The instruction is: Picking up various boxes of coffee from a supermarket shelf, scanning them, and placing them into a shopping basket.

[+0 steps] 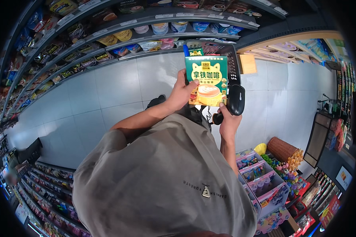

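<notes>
A green and yellow latte coffee box (209,71) is held upright before me, its printed front towards the camera. My left hand (184,87) grips its left edge, the thumb lying across the front. At the lower right corner, the thumb of my right hand (229,118) touches the box, while the same hand holds a black handheld barcode scanner (236,100) with a coiled cable. Beyond the box stands a dark perforated plastic basket (233,66); another green box (195,52) and a blue item (186,50) show in it, partly hidden.
Store shelves (166,37) with tubs, bags and boxes curve across the top and left. A wooden block (248,64) is right of the basket. At lower right are a toy display (262,180) and a wicker basket (281,148). Another person (13,170) is at far left.
</notes>
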Available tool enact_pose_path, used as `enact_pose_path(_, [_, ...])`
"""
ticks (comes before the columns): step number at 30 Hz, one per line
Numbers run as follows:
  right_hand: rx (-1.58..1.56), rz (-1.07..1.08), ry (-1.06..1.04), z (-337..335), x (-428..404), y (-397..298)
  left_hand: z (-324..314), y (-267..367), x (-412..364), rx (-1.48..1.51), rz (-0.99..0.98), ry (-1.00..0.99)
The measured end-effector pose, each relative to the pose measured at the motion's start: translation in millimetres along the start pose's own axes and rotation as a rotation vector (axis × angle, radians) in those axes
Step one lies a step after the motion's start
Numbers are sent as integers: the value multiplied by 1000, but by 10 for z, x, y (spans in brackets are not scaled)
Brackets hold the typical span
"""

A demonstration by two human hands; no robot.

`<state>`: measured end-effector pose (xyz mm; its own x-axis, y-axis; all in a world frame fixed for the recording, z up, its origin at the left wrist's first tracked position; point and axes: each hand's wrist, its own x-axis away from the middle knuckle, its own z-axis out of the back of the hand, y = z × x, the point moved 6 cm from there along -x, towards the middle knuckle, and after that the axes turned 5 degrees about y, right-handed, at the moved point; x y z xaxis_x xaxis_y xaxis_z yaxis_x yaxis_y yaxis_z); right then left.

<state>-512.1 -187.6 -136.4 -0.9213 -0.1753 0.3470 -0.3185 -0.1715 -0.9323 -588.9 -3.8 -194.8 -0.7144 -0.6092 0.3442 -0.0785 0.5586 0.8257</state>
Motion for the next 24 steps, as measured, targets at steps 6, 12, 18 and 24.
enact_pose_path(6, [-23, -46, 70, 570, -622, 114, -573, -567, -207, -138, 172, -63])
enact_pose_path(12, [-31, -125, 99, 1071, -1167, 344, -1022, -1346, -450, 157, 543, -127])
enact_pose_path(18, [56, -136, 101, 1306, -1815, 726, -1222, -1307, -536, -879, -86, 17])
enact_pose_path(24, [158, -143, 26, 1308, -2196, 1098, -1506, -1461, -955, -1104, -197, 5])
